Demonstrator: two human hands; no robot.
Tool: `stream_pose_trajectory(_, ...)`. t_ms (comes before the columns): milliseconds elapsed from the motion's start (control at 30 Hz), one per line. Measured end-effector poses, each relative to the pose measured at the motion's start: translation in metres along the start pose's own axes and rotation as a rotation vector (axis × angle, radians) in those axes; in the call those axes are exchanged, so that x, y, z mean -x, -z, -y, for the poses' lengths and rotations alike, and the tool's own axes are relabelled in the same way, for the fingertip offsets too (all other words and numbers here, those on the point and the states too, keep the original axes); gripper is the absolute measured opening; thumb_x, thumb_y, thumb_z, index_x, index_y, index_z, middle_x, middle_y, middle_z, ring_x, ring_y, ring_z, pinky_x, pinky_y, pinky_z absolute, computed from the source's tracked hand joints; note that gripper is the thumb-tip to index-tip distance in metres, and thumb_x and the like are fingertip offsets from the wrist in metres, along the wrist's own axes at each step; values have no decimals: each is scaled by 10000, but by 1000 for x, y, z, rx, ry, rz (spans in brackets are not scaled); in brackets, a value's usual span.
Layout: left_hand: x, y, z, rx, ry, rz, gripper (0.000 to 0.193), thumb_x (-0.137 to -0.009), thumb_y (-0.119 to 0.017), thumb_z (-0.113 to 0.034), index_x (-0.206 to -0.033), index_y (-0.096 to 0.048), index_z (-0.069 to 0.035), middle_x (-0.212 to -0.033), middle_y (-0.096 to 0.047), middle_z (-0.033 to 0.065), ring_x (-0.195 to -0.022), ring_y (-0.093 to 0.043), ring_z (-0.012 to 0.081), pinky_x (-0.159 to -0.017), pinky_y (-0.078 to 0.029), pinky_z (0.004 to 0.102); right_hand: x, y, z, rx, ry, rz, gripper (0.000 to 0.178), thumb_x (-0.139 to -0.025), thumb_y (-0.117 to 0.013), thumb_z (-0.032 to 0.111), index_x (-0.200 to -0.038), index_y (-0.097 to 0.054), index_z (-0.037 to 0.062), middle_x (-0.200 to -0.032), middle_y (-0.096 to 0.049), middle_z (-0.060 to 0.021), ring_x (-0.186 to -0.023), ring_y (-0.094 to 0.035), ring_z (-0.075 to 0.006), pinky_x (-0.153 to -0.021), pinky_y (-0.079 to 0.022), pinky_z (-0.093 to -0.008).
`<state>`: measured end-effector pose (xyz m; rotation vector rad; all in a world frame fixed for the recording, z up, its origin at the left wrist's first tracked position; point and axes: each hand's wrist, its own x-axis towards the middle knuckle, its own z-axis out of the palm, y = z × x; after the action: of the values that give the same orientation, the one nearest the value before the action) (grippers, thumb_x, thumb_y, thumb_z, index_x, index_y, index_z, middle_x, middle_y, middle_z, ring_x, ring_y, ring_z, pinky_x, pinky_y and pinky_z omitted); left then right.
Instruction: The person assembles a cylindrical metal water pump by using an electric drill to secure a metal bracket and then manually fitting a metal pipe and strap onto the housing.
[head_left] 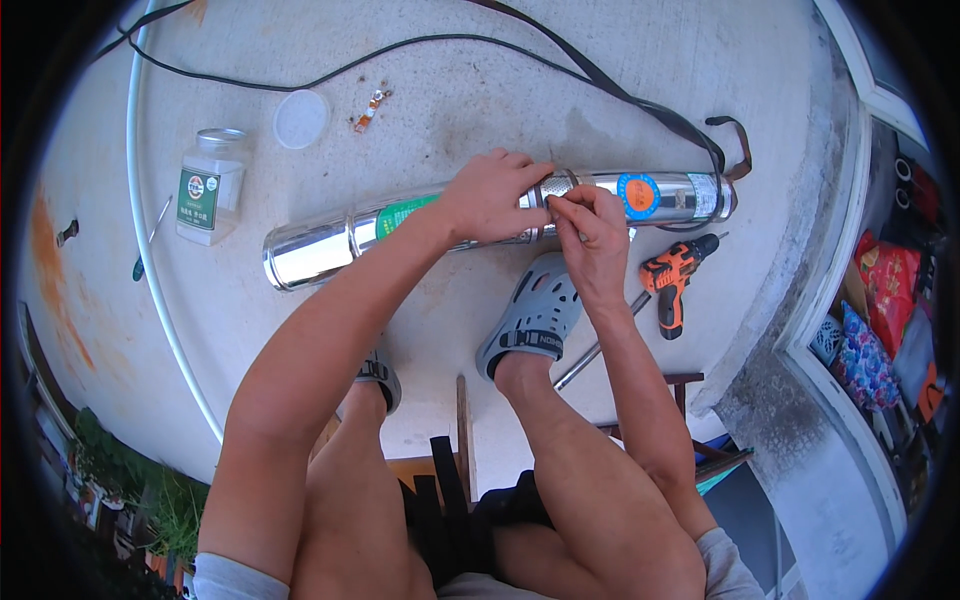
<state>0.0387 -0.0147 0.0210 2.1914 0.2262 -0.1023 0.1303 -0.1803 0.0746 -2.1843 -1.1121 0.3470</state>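
A long shiny steel submersible pump (pixel 305 255) lies crosswise on the ground in front of my feet, with green and blue-orange labels on its sides. My left hand (pixel 492 200) grips its middle from above, fingers over the far side and thumb near the mesh band (pixel 557 186). At the right edge of that band, my right hand (pixel 597 235) is closed in a pinch; whatever sits between its fingertips is too small to make out. An orange and black cordless drill (pixel 672 275) rests near the pump's right end.
A clear jar (pixel 212 185), its round lid (pixel 301 119) and small rusty metal pieces (pixel 371 110) are at far left. A screwdriver (pixel 150 240) lies by a white hose (pixel 134 150). Black cable (pixel 430 40) crosses behind the pump. A metal rod (pixel 600 352) lies beside my right shoe (pixel 530 310).
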Motion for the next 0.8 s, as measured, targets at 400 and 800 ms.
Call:
stream_pose_trajectory(400,-3,-1,6,64,5,42,562,-936,-535,-413,-1386,-576,-79,-1260,-624,184,-1139,-565,381,-1002,-442,460,-1,3,-6,-5,8,49,250,-819,-765,32,-1068,-742,30,-1054,-646,-87,-971,-593,-269,-827,-504,-358)
stream_pose_trajectory(800,-4,4,-1,98,89,73,581,-880,-561,-418,-1362,-584,-94,-1250,-622,178,-1145,-560,361,-1014,-434,452,118,116,-137,594,-506,-192,682,-809,-651,16,-1452,-426,-28,-1174,-584,-214,-1103,-585,-375,-1003,-459,-449)
